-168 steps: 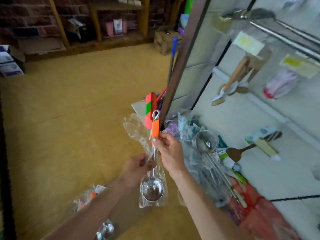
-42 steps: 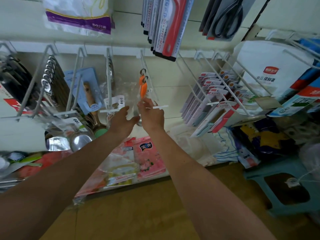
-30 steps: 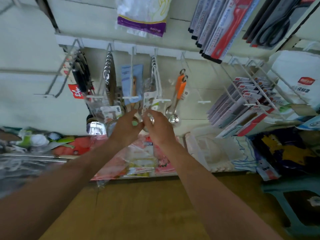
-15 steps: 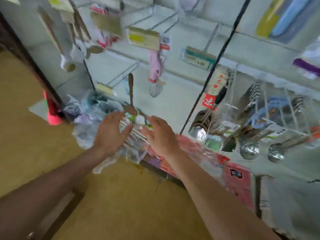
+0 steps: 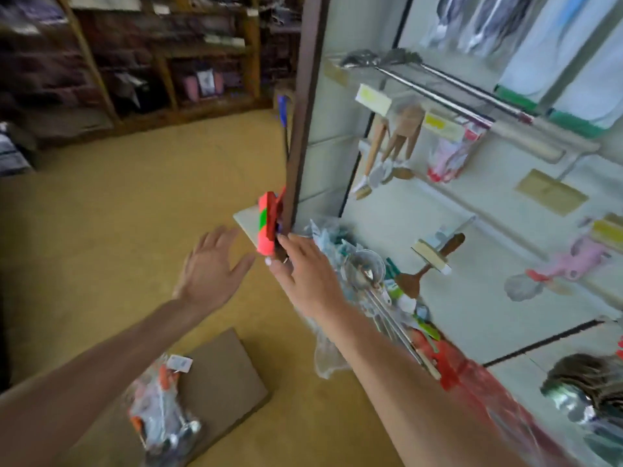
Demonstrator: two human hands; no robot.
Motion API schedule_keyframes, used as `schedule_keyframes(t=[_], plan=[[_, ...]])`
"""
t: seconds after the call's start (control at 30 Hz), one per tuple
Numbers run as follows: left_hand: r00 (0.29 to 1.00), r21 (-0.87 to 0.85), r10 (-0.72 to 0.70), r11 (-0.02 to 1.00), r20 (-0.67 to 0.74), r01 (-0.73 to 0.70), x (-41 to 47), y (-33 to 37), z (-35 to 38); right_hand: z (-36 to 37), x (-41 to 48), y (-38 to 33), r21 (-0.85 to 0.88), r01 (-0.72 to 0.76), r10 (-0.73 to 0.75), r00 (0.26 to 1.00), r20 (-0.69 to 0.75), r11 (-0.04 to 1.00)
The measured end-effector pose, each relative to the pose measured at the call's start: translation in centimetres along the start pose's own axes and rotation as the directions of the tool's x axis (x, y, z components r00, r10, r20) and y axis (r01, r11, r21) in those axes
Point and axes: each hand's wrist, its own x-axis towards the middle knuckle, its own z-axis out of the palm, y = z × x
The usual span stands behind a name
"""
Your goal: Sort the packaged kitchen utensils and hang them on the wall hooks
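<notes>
My left hand hovers over the yellow floor with fingers spread and holds nothing. My right hand reaches out flat, fingers straight, at the left end of a heap of plastic-wrapped utensils along the foot of the white wall panel; it holds nothing. A clear bag of orange-handled metal spoons lies on a brown cardboard sheet near my left forearm. Wooden spatulas and a wooden spoon hang on the panel's hooks.
A dark brown post edges the panel on the left, with a red and green packet leaning at its foot. Red packaging lies at the wall's base on the right. Wooden shelving stands across the open floor.
The orange-handled spoon I held went onto a hook with others. My view has swung left from the hooks back to the heap, and both hands have come away holding nothing.
</notes>
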Motion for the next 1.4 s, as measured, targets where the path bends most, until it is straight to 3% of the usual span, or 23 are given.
schedule_keyframes(t=[0.27,0.47,0.67,1.03,1.1,1.2,1.3,1.4], plan=[[0.987,0.033,-0.144,0.989,-0.069,0.146,1.3,-11.9,-10.0,5.3,8.6,-12.9,-0.01,0.156,-0.156,0.986,0.052,0.988],[0.961,0.063,-0.245,0.965,-0.127,0.255,-0.9,-20.1,-11.6,12.8,11.4,-18.7,0.035,0.236,-0.238,0.965,0.113,0.971],[0.915,0.057,-0.357,0.926,-0.187,0.373,-4.7,-26.3,-7.8,21.4,9.9,-19.3,0.084,0.321,-0.331,0.928,0.173,0.943],[0.824,-0.015,-0.502,0.856,-0.263,0.517,-12.6,-31.5,8.1,36.3,5.4,-9.7,0.132,0.439,-0.458,0.857,0.236,0.889],[0.804,-0.031,-0.551,0.829,-0.224,0.559,-14.3,-32.9,11.2,39.1,4.7,-8.7,0.158,0.409,-0.437,0.864,0.249,0.899],[0.719,-0.096,-0.688,0.726,-0.099,0.681,-17.0,-35.9,16.0,44.0,3.5,-7.6,0.21,0.317,-0.368,0.883,0.29,0.925],[0.612,-0.078,-0.791,0.609,0.027,0.79,-20.5,-38.8,21.0,50.0,2.6,-6.0,0.243,0.088,-0.176,0.911,0.372,0.966],[0.524,-0.024,-0.839,0.526,0.146,0.85,-24.1,-41.2,26.1,56.2,1.6,-4.1,0.221,-0.144,0.03,0.893,0.45,0.965]])
